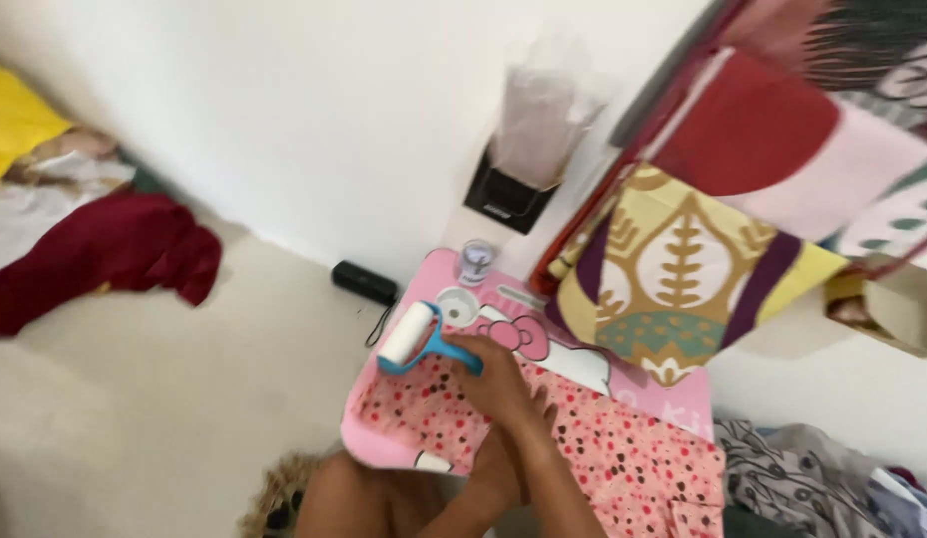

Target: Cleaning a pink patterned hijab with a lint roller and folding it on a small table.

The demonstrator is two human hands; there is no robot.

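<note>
- At the pink tabletop's (379,453) far-left corner, right hand (498,384) fingers are closed around the blue lint roller (416,339).
- Left hand (498,468) presses the spotted cloth (603,443); finger state unclear.
- Risk: the roller could knock over the small jar (474,261) nearby.

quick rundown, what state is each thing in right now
lint roller: lying at the table's edge, blue handle gripped by the right hand
left hand: mostly hidden under the right arm, grip cannot be told
spotted pink cloth: spread flat over the pink table
small jar: upright on the table's far edge
dark red garment: crumpled on the floor
patterned fabrics: hanging at right
</note>
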